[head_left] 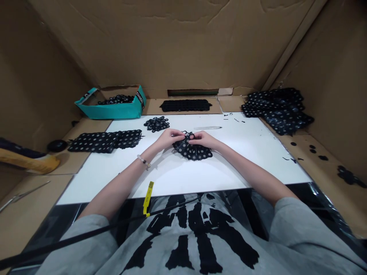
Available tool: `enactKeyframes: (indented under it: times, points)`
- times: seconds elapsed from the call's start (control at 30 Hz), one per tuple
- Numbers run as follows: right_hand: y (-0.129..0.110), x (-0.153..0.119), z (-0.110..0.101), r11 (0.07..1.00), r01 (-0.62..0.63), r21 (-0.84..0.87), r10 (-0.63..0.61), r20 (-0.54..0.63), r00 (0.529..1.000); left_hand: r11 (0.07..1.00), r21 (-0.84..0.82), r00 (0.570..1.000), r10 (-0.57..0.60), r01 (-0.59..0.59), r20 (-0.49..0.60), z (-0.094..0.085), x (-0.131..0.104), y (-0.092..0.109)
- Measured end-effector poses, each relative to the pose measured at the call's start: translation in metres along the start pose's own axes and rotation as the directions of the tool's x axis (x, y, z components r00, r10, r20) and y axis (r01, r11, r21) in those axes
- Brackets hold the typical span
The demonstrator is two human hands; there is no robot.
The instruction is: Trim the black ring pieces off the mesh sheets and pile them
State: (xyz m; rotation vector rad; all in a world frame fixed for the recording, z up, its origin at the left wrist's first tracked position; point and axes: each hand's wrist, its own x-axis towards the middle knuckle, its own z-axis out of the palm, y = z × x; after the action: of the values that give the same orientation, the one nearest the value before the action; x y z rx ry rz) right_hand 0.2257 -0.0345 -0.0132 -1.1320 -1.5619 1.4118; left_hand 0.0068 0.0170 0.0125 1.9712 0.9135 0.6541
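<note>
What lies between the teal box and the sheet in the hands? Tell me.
In the head view, a small loose pile of black rings lies on the white board, between the teal box and the black perforated sheet that both hands hold.

Left grip [169, 137] and right grip [204, 139] pinched, fingertips meeting.

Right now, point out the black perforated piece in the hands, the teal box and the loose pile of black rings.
black perforated piece [195, 152]: head view, on its lower middle, below the fingers.
teal box [114, 110]: head view, on its front wall.
pile of black rings [156, 123]: head view, on the middle of the heap.
</note>
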Motion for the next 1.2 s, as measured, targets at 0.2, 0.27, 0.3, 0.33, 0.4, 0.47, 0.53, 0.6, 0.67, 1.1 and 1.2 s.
enactKeyframes:
  times: [0.2,0.27,0.3,0.33,0.4,0.47,0.53,0.6,0.67,1.1,1.2]
  points:
    - [0.005,0.004,0.000,0.999,0.042,-0.034,-0.043,-0.029,0.999,0.990,-0.114,0.990,-0.098,0.087,-0.102,0.002,0.005,-0.014]
    - [0.006,0.005,0.000,0.999,0.042,-0.032,-0.044,-0.059,0.997,0.980,-0.160,0.971,-0.150,0.121,-0.184,-0.005,0.009,-0.019]
    - [0.006,0.005,0.000,0.999,0.025,-0.022,-0.027,-0.076,0.997,0.974,-0.181,0.950,-0.180,0.136,-0.254,-0.011,0.012,-0.021]
    - [0.007,0.005,0.001,1.000,0.003,-0.007,-0.003,-0.092,0.996,0.972,-0.187,0.916,-0.201,0.142,-0.348,-0.020,0.014,-0.024]
    - [0.007,0.004,0.002,0.999,-0.031,0.022,0.033,-0.109,0.993,0.983,-0.122,0.809,-0.181,0.136,-0.559,-0.041,0.016,-0.032]
    - [0.006,0.002,0.004,0.999,-0.040,0.031,0.043,-0.113,0.993,0.987,0.057,0.714,-0.066,0.147,-0.697,-0.062,0.016,-0.043]
    - [0.005,0.001,0.005,0.999,-0.036,0.021,0.038,-0.120,0.992,0.950,0.244,0.708,0.036,0.195,-0.705,-0.075,0.014,-0.051]
    - [0.003,0.000,0.006,0.999,-0.035,0.001,0.035,-0.134,0.990,0.894,0.390,0.737,0.107,0.223,-0.667,-0.076,0.010,-0.052]
    - [0.003,0.000,0.008,0.999,-0.030,-0.019,0.026,-0.159,0.987,0.845,0.504,0.769,0.201,0.177,-0.607,-0.066,0.005,-0.042]
    - [0.003,0.003,0.004,0.991,0.104,-0.088,-0.112,-0.096,0.989,0.949,0.295,0.975,0.163,-0.112,-0.153,0.006,-0.003,-0.001]
    - [0.002,0.003,-0.003,0.993,0.073,-0.088,-0.078,-0.054,0.996,0.988,0.147,0.973,0.078,-0.046,-0.219,0.000,0.003,-0.006]
